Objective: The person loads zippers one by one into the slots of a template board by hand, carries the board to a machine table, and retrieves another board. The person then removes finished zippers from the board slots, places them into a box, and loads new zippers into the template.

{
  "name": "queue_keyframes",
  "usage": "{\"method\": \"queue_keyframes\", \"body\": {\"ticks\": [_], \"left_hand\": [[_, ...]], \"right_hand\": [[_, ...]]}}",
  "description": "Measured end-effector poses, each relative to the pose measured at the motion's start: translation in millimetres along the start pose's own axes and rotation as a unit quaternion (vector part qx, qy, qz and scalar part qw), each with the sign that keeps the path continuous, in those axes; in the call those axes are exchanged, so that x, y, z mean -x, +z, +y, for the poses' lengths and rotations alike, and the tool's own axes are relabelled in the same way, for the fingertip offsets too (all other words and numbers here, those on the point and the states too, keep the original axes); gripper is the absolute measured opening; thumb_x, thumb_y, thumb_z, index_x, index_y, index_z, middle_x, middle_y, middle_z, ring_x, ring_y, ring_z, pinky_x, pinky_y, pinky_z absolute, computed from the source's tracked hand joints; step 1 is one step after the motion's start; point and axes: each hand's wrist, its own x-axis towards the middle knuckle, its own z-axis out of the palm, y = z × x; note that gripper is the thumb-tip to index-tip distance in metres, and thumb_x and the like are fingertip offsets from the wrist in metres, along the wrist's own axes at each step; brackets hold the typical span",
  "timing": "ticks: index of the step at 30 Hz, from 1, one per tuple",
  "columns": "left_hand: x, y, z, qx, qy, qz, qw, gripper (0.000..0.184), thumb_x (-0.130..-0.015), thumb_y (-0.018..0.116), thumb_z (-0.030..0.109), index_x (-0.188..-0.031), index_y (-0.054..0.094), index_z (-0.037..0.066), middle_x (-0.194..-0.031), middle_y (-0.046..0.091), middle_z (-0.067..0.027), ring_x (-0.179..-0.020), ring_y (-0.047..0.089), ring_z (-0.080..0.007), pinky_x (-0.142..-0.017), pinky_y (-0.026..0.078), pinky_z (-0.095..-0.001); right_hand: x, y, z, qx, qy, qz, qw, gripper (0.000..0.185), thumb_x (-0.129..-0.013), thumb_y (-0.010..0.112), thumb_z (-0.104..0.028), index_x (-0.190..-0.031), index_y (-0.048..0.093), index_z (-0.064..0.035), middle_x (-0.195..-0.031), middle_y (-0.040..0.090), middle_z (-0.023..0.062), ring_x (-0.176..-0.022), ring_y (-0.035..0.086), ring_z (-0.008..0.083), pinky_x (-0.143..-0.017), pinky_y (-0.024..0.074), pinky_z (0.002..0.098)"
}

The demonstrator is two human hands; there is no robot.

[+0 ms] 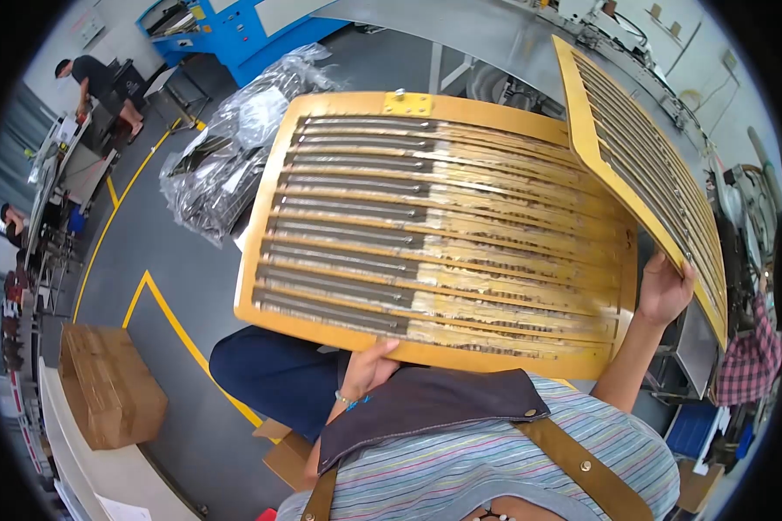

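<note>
A large yellow slotted board (321,323) lies tilted in front of my body. Dark fabric-like strips fill the left part of its slots, and pale, worn tape-like material covers the rest. My left hand (370,369) grips its near edge, thumb on top and fingers hidden beneath. At the right, a second yellow slotted panel (586,143) stands raised at a steep angle over the board's right end. My right hand (666,289) is closed on this panel's lower edge. Whether the two are joined is hidden. A small brass-coloured plate (407,104) sits on the board's far edge.
Plastic-wrapped bundles (256,113) lie beyond the board at left. A metal worktable (487,39) with machinery stands ahead, beside a blue machine (235,39). A cardboard box (122,382) is at lower left. Another person (96,78) bends over a bench far left.
</note>
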Motion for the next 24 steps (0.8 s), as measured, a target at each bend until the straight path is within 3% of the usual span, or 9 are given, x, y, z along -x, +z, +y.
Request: {"method": "queue_keyframes", "body": {"ticks": [3, 6, 7, 11, 14, 16, 17, 21, 24], "left_hand": [[36, -22, -4, -0.019, -0.067, 0.075, 0.995, 0.060, -0.093, 0.058, -0.003, -0.150, 0.039, -0.004, -0.143, 0.055, -0.0207, -0.134, 0.054, -0.0359, -0.116, 0.041, -0.0518], [63, -12, -8, 0.011, 0.010, 0.093, 0.996, 0.058, -0.094, 0.058, -0.001, -0.149, 0.040, -0.004, -0.144, 0.055, -0.0205, -0.134, 0.054, -0.0366, -0.115, 0.042, -0.0513], [71, -13, -11, 0.031, -0.007, 0.111, 0.993, 0.058, -0.094, 0.058, 0.000, -0.149, 0.040, -0.004, -0.144, 0.055, -0.0205, -0.133, 0.054, -0.0368, -0.114, 0.042, -0.0511], [78, -61, -21, 0.088, -0.081, 0.180, 0.976, 0.058, -0.095, 0.059, 0.002, -0.150, 0.040, -0.002, -0.144, 0.055, -0.0208, -0.132, 0.055, -0.0366, -0.113, 0.044, -0.0495], [59, -57, -21, 0.084, -0.059, 0.171, 0.980, 0.057, -0.101, 0.058, 0.008, -0.152, 0.037, -0.002, -0.150, 0.050, -0.0213, -0.138, 0.051, -0.0349, -0.117, 0.041, -0.0493], [36, -46, -21, 0.086, 0.012, 0.112, 0.990, 0.056, -0.104, 0.057, 0.011, -0.153, 0.034, -0.003, -0.154, 0.046, -0.0217, -0.142, 0.046, -0.0352, -0.120, 0.039, -0.0516], [24, -38, -17, 0.095, 0.000, 0.117, 0.989, 0.055, -0.107, 0.054, 0.017, -0.152, 0.032, -0.005, -0.157, 0.041, -0.0233, -0.147, 0.038, -0.0374, -0.123, 0.035, -0.0548], [-8, -67, -12, 0.261, -0.190, 0.295, 0.899, 0.059, -0.109, 0.052, 0.026, -0.151, 0.031, -0.009, -0.152, 0.043, -0.0296, -0.145, 0.041, -0.0397, -0.123, 0.036, -0.0513], [-10, -6, 8, 0.089, -0.186, 0.253, 0.945, 0.057, -0.109, 0.052, 0.025, -0.152, 0.032, -0.006, -0.156, 0.040, -0.0273, -0.145, 0.044, -0.0367, -0.115, 0.044, -0.0470]], "right_hand": [[-20, 5, 14, -0.018, 0.014, -0.006, 1.000, 0.050, -0.096, 0.053, -0.007, -0.144, 0.048, 0.0076, -0.140, 0.060, 0.0243, -0.126, 0.062, 0.0367, -0.105, 0.0575, 0.0471], [-32, 4, 40, -0.011, 0.012, -0.019, 1.000, 0.051, -0.095, 0.054, -0.007, -0.143, 0.049, 0.0074, -0.138, 0.061, 0.0248, -0.125, 0.064, 0.0367, -0.105, 0.0574, 0.0472], [-33, 1, 49, -0.022, 0.018, -0.042, 0.999, 0.051, -0.094, 0.055, -0.006, -0.143, 0.049, 0.0080, -0.144, 0.058, 0.0234, -0.130, 0.061, 0.0347, -0.109, 0.0546, 0.0470], [-39, -10, 75, 0.007, 0.022, -0.019, 1.000, 0.051, -0.095, 0.056, -0.012, -0.143, 0.052, 0.0048, -0.140, 0.062, 0.0210, -0.128, 0.062, 0.0335, -0.107, 0.0556, 0.0472], [-48, -12, 94, 0.014, 0.027, -0.018, 0.999, 0.052, -0.094, 0.056, -0.012, -0.143, 0.052, 0.0039, -0.140, 0.062, 0.0208, -0.127, 0.063, 0.0347, -0.106, 0.0562, 0.0472], [-55, -31, 113, 0.021, 0.045, 0.013, 0.999, 0.054, -0.092, 0.057, -0.011, -0.144, 0.051, 0.0023, -0.140, 0.061, 0.0201, -0.126, 0.063, 0.0354, -0.105, 0.0568, 0.0481], [-56, -37, 121, 0.028, 0.049, 0.024, 0.998, 0.054, -0.092, 0.057, -0.010, -0.144, 0.051, 0.0021, -0.140, 0.061, 0.0199, -0.126, 0.063, 0.0354, -0.105, 0.0568, 0.0484], [-70, -53, 153, 0.028, 0.054, 0.054, 0.997, 0.055, -0.090, 0.057, -0.010, -0.143, 0.051, 0.0011, -0.139, 0.062, 0.0192, -0.125, 0.063, 0.0353, -0.104, 0.0569, 0.0500], [-87, -75, 179, 0.024, 0.058, 0.063, 0.996, 0.055, -0.090, 0.056, -0.009, -0.144, 0.051, 0.0006, -0.139, 0.062, 0.0188, -0.125, 0.064, 0.0354, -0.105, 0.0563, 0.0503]]}}
